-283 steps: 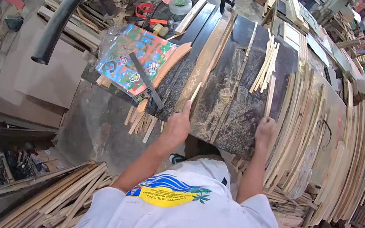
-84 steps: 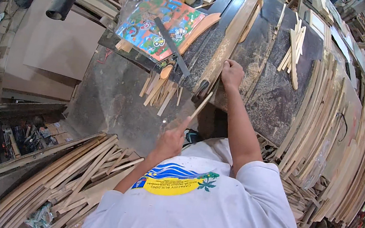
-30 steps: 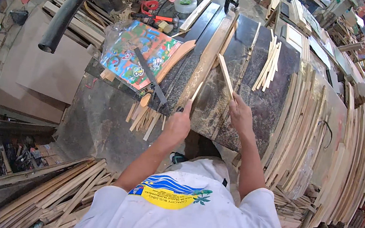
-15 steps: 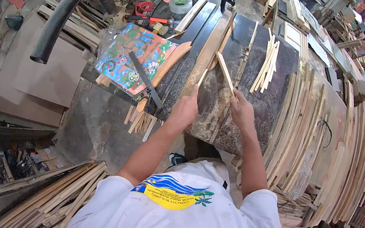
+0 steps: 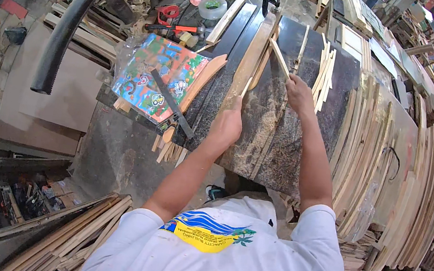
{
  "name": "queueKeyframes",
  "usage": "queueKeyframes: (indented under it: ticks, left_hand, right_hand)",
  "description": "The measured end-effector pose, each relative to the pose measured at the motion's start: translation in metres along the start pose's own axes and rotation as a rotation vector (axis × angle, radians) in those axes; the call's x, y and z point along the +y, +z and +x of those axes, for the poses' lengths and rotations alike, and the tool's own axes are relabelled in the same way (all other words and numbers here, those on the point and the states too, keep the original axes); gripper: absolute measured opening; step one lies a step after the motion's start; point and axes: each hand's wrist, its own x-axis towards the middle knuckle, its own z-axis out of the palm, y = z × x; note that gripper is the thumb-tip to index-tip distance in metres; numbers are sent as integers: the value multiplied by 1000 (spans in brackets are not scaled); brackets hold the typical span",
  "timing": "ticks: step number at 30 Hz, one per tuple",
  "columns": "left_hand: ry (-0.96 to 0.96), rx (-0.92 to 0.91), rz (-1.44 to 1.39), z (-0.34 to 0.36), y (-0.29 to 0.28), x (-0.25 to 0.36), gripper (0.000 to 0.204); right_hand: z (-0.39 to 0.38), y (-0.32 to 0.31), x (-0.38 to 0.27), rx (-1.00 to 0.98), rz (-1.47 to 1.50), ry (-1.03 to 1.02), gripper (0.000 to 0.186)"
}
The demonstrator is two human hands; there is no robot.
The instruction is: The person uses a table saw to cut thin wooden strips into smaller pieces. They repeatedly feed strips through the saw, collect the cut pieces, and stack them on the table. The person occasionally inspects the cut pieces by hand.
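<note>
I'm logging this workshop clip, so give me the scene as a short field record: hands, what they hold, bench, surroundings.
left hand: holds a thin stick on the bench
right hand: grip on a wood strip, angled up-left
bench: dark, dusted with sawdust
on bench: strip bundle, colourful sheet
left of bench: black hose
right of bench: stacked slats

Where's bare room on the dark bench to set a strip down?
Bare patch on the dark bench, between left hand and right hand. Crowded: loose strips right, colourful sheet and saw left.
</note>
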Motion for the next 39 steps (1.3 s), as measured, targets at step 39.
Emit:
queueKeyframes:
  ticks: [39]
  left_hand:
    - [164, 45, -517, 93, -31, 78, 58]
  right_hand:
    - [-64, -9, 60, 376, 6, 492, 45]
